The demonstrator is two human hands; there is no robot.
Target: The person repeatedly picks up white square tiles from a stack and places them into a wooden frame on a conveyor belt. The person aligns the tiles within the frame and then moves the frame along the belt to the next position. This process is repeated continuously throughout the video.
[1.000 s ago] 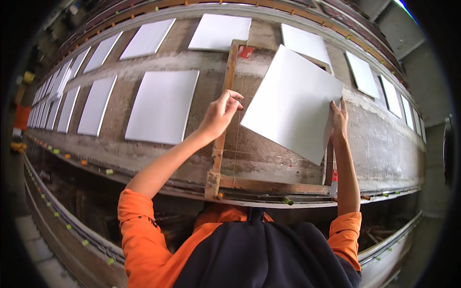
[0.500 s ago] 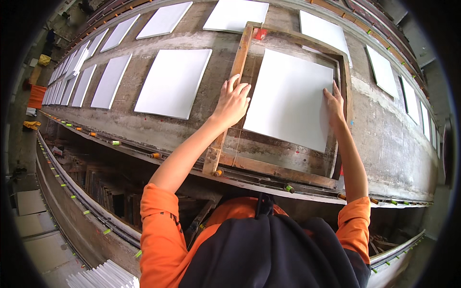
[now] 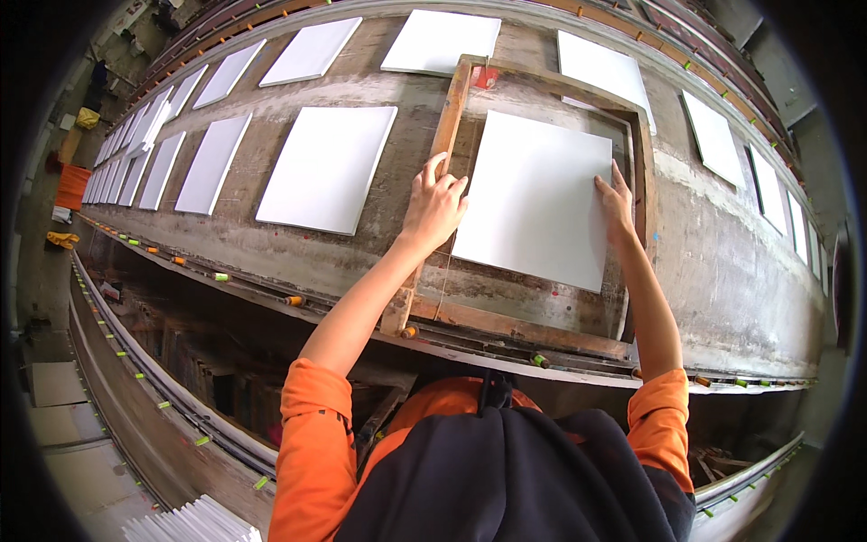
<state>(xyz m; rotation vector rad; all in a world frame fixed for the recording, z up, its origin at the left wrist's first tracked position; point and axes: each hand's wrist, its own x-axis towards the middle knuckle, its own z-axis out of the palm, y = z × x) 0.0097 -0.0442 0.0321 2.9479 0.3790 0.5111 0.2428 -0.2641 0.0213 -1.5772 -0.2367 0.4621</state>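
A flat white rectangular panel (image 3: 533, 208) lies within a wooden frame (image 3: 450, 117) on the long worn table. At the panel's left edge, my left hand (image 3: 433, 210) has bent fingers, with the index finger reaching onto the frame's left bar. My right hand (image 3: 616, 203) grips the right edge, thumb on the white surface and the fingers along the side. The panel sits between both hands, nearer the frame's left bar than its right one. What the fingertips do beneath the edges is hidden.
More white panels (image 3: 327, 169) lie in two rows along the table (image 3: 713, 271). A red patch (image 3: 485, 78) shows at the frame's far left corner. Coloured stops (image 3: 539, 360) line the rail at the near edge. White strips (image 3: 194, 522) are bundled at lower left.
The white panel has shifted slightly left within the frame, and my right hand has moved left with it. My left hand stays by the left bar. The whole view has tilted slightly.
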